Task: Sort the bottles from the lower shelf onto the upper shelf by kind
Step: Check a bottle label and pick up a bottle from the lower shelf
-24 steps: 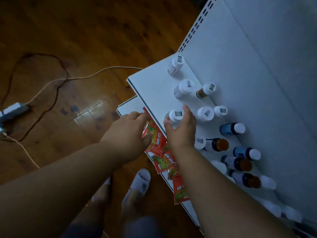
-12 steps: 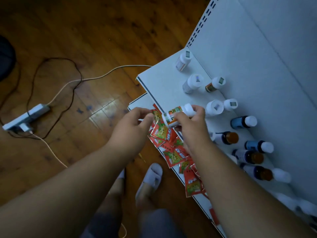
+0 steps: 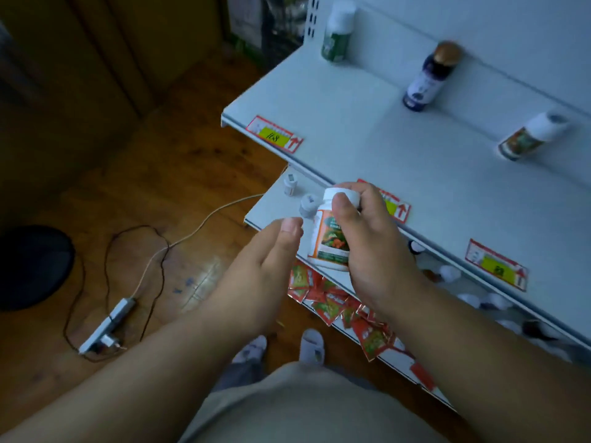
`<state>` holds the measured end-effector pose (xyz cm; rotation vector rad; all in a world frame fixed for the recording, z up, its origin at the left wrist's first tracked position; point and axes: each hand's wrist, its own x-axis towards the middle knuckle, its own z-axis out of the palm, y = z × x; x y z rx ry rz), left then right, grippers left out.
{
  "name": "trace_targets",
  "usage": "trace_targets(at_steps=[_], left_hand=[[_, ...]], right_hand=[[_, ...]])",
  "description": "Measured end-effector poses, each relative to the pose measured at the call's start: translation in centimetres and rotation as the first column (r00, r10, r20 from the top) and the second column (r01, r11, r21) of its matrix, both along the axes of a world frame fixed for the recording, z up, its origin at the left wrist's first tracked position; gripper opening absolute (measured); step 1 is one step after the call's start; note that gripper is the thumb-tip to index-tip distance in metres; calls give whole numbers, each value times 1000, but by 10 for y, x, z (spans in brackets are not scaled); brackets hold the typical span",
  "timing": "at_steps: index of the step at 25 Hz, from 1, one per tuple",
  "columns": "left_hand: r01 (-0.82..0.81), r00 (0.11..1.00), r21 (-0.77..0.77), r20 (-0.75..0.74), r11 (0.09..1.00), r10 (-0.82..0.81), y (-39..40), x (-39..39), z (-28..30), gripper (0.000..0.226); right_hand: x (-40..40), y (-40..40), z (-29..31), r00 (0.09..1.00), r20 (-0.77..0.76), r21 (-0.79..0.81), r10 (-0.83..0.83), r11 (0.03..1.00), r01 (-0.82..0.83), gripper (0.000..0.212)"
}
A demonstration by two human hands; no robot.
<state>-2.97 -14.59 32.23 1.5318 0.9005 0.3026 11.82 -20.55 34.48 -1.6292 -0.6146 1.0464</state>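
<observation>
Bottle (image 3: 331,238), orange label, white cap, gripped upright in my right hand (image 3: 371,247) before the upper shelf (image 3: 351,129) edge. Left hand (image 3: 256,270) beside it, fingers relaxed, empty.

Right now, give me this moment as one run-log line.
right hand: holds white-capped orange-label bottle | left hand: open beside it | upper shelf: three bottles standing | phase: carrying up
</observation>
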Motion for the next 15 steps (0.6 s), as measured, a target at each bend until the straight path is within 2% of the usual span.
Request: trace_targets(at_steps=[2, 5, 10, 12, 15], left_hand=[[144, 989, 74, 33, 987, -147, 15, 5, 25, 74], [275, 956, 190, 54, 942, -290, 27, 19, 58, 58], [432, 884, 353, 13, 830, -467, 19, 52, 70, 70], [468, 860, 403, -5, 786, -510, 7, 74, 76, 74], [513, 834, 433, -47, 742, -549, -16, 113, 83, 76]], right_hand=[[-9, -3, 30, 990, 87, 66, -109, 992, 104, 10], [-18, -8, 54, 949, 198, 155, -245, 964, 217, 10], [-2, -38, 76, 852, 262, 244, -454, 885, 396, 14], [14, -60, 83, 803, 312, 244, -508, 859, 450, 22], [48, -93, 84, 750, 263, 263, -606, 793, 549, 38]])
